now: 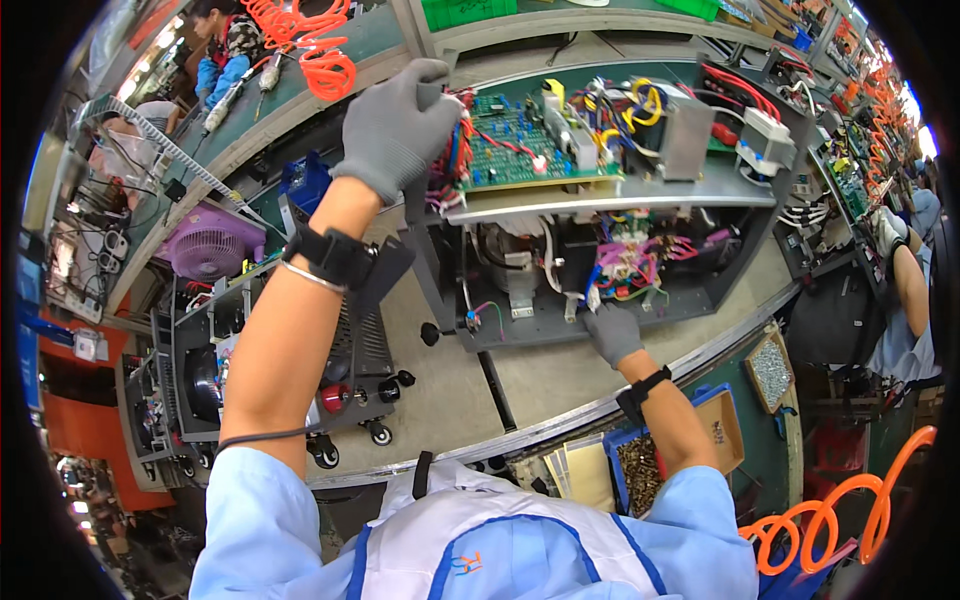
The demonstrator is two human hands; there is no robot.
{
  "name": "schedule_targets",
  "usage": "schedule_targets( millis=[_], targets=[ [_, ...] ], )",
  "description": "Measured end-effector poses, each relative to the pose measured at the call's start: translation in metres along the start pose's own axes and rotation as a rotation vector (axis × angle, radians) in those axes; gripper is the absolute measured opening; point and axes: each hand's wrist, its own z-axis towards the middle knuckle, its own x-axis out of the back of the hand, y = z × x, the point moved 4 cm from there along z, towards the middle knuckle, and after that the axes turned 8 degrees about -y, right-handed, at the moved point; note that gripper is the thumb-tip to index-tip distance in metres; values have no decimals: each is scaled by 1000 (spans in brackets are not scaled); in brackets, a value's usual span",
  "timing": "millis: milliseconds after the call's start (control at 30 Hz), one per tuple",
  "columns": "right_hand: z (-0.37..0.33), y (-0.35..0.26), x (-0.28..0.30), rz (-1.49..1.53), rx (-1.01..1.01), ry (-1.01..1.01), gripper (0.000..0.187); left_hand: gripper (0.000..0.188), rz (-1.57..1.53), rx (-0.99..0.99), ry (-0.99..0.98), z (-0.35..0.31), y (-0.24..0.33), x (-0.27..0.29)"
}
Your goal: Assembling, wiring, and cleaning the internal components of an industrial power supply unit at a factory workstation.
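Note:
A dark grey machine chassis [560,330] stands before me with its side open. Its metal shelf [600,203] carries a green circuit board [500,150], with bundles of coloured wires. My left hand [400,130], in a grey glove, is closed at the chassis's upper left corner beside red wires; its fingers curl around the frame there, partly hidden. Low at the front edge, my gloved right hand [614,335] is closed, fingertips at a wire with a white end [593,298]. Pink and purple wires [635,262] cluster just above that hand inside the lower bay.
A wheeled unit [340,350] stands at left, near a purple fan [208,243]. By my right forearm are a blue bin of brass-coloured parts [638,470] and a tray of small metal pieces [769,373]. An orange coiled hose [830,510] hangs lower right. Co-workers sit at both sides.

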Motion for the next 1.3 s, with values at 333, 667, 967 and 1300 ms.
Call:
schedule_targets(
  millis=[333, 667, 967, 1300],
  targets=[
    [-79, -21, 26, 19, -63, -265, 14, 35, -309, -486, -36, -1, 37, -10],
    [-101, -5, 55, 58, -39, -229, 10, 16, -903, -181, -472, 56, 39, -53],
    [-97, 2, 53, 28, -99, -58, 8, 21, -907, -36, -411, 102, 29, -86],
    [-97, 1, 71, -13, -90, 233, 8, 24, -1008, -85, -472, 119, 38, -97]
  ],
)
